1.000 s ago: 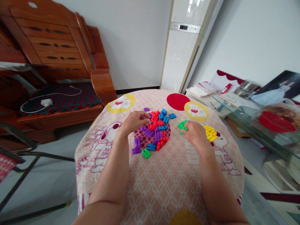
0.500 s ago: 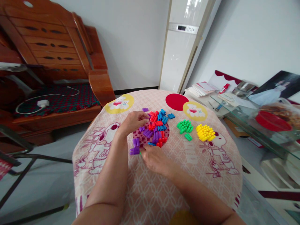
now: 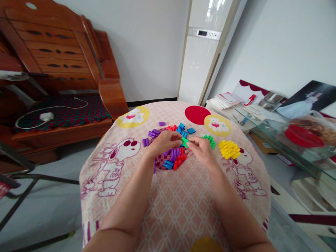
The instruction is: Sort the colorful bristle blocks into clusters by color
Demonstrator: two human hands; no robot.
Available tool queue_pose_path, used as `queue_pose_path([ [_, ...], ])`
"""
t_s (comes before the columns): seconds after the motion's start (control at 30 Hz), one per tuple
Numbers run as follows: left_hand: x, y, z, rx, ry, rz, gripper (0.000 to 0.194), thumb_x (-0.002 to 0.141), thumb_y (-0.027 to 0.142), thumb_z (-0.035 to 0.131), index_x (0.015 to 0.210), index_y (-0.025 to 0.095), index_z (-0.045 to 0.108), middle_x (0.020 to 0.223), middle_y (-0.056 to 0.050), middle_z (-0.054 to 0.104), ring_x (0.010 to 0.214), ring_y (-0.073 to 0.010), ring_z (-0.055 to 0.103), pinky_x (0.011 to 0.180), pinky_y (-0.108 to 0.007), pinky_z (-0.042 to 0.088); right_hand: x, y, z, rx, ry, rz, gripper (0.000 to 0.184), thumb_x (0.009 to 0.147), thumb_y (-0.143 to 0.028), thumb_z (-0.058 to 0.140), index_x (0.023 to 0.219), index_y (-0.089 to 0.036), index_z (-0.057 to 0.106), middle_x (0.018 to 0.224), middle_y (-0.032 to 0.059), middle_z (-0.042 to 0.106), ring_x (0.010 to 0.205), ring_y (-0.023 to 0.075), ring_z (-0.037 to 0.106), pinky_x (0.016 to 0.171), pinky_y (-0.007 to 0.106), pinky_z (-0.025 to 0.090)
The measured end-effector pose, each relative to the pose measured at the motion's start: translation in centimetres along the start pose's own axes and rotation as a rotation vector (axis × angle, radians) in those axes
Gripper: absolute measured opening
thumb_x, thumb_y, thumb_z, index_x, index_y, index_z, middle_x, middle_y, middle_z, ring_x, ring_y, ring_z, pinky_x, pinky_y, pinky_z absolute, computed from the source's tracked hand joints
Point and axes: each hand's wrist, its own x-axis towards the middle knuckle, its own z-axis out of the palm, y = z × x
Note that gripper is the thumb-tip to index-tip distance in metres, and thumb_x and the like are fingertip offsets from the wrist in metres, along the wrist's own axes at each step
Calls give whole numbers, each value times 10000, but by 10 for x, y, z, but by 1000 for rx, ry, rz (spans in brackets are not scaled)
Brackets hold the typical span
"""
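Observation:
Over the pile of plastic pieces, a small green plastic block [image 3: 184,141] is pinched between the fingertips of my left hand [image 3: 166,142] and my right hand [image 3: 201,149]. Purple blocks [image 3: 174,154] lie below my left hand, which hides part of the pile. Close by are red blocks [image 3: 180,161] and blue blocks [image 3: 168,165]. More blue blocks [image 3: 181,127] sit just beyond my fingers. Partly behind my right hand is a cluster of green blocks [image 3: 209,140]. To its right stands a tight group of yellow blocks [image 3: 229,149].
A patterned cloth covers the round table [image 3: 181,206]. On the left is a wooden bench [image 3: 57,59] with a white charger [image 3: 46,116]. A glass shelf [image 3: 278,140] on the right holds a red bowl [image 3: 304,135]. A tall white cabinet-like unit [image 3: 201,63] stands behind.
My right hand has moved up and right from the pile's near edge with a green block. My left hand has moved right to meet it. Several purple blocks now lie in different spots.

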Motion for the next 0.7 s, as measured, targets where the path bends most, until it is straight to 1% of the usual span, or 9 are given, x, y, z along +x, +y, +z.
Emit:
queue_pose_path([
  [0.1,5,3,14,20,65,29,176,823,276,622,896,149,720,692,-11,698,630,-138,639,605,-233,481,0,-4,-20,-153,-4,21,333,851,-392,574,1051,-158,703,790,56,742,670,203,704,570,269,527],
  [0.17,10,6,27,87,133,33,150,816,238,618,880,157,726,717,-10,707,653,-144,639,630,-243,482,-2,-10,-42,-430,71,38,284,861,-330,557,1014,-164,730,863,70,756,733,196,704,624,258,511],
  [0.23,16,9,42,198,180,34,133,807,194,616,865,165,732,751,-18,718,699,-160,650,681,-263,493,-6,-14,-66,-800,135,101,222,852,-264,562,879,-158,755,887,98,760,845,217,704,703,261,490],
  [0.27,20,9,49,265,193,41,132,802,169,614,857,169,735,776,-27,724,735,-172,658,718,-277,500,-8,-15,-75,-967,129,154,203,840,-242,576,824,-153,757,891,117,760,888,232,701,724,265,477],
  [0.33,30,8,64,386,198,69,157,798,121,602,856,169,739,852,-58,739,833,-202,673,799,-303,507,-10,-14,-85,-1192,48,279,167,812,-231,620,809,-143,762,900,149,757,919,256,702,719,273,461],
  [0.4,38,4,77,464,189,87,203,805,81,567,879,155,741,926,-98,742,921,-229,675,858,-324,507,-11,-8,-87,-1280,-48,366,188,789,-254,670,898,-134,765,919,166,754,914,263,710,695,272,457],
  [0.5,47,-5,90,516,168,64,259,823,52,509,917,123,740,954,-139,735,946,-249,678,872,-344,518,-8,3,-80,-1316,-131,404,321,760,-307,739,1025,-127,746,970,178,751,939,277,715,701,278,471],
  [0.57,50,-11,95,523,141,47,266,818,46,504,922,117,739,945,-142,734,930,-251,683,870,-352,525,-5,9,-75,-1336,-154,415,347,766,-294,741,1068,-124,731,1023,188,745,976,287,712,720,287,482],
  [0.7,52,-17,100,444,102,38,247,790,52,556,962,126,717,979,-122,736,918,-230,689,872,-331,531,-2,13,-72,-1365,-146,408,302,831,-182,630,1111,-105,713,1075,204,734,1032,282,703,757,291,492],
])
